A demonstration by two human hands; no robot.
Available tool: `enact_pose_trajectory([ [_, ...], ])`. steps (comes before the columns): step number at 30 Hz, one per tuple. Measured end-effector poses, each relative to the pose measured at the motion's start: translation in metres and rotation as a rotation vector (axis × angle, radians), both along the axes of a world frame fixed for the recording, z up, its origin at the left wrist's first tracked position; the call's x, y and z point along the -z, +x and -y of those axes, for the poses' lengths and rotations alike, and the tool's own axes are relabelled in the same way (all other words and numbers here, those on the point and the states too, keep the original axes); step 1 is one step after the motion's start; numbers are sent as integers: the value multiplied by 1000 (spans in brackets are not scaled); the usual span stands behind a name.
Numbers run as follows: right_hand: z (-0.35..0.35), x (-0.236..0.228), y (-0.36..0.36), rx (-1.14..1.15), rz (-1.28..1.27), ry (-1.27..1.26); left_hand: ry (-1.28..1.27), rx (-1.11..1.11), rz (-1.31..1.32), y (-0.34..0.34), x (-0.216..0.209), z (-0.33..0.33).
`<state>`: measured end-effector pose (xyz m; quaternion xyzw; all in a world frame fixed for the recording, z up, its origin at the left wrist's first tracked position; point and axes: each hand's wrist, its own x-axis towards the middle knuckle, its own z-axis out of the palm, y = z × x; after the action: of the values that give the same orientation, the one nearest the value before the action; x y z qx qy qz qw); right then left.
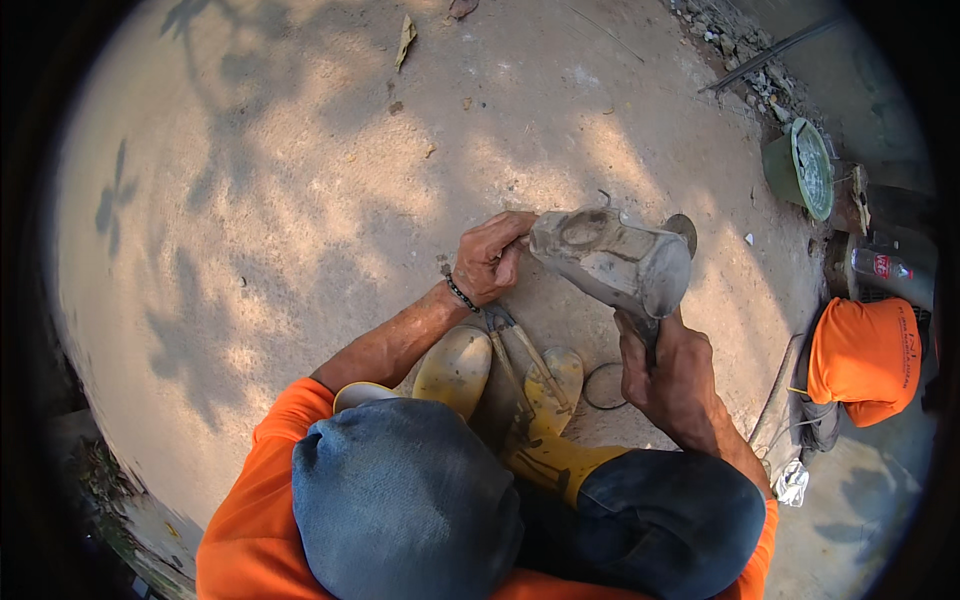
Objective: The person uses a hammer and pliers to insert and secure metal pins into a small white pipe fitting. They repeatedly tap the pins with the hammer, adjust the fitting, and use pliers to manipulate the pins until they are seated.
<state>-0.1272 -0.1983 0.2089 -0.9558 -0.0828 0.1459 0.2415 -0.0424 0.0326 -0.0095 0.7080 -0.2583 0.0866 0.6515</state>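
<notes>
Both my hands hold a battered grey metal tool [600, 255] in front of my boots. It has a dusty, rounded body, a flat round end and a small disc at its far right; its exact kind I cannot make out. Curled fingers of my left hand [490, 258] grip its narrow left end. My right hand [672, 375] is closed around a dark handle [641, 335] beneath the body. Between my yellow boots lies a pair of long-handled pincers [545, 372], jaws pointing away from me. Beside the right boot [556, 378] a thin dark ring [604, 386] rests on the ground.
To the right stand a green bucket [798, 170], a clear bottle [880, 265] on its side and a bundled orange cloth [864, 355]. A white crumpled piece [792, 483] lies nearer. Rubble [740, 50] edges the concrete ground [300, 200] at far right; a dry leaf [405, 42] lies ahead.
</notes>
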Motion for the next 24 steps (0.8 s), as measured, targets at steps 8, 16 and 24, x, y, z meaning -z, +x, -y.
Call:
enact_pose_trajectory([
  [8, -4, -14, 10, 155, -90, -75, -35, 143, 146, -12, -6, 3],
  [16, 9, 27, -13, 294, 77, 121, 1, 29, -187, 11, 10, 1],
  [24, 16, 184, -20, 724, -511, 543, 66, 20, -153, 18, 12, 8],
])
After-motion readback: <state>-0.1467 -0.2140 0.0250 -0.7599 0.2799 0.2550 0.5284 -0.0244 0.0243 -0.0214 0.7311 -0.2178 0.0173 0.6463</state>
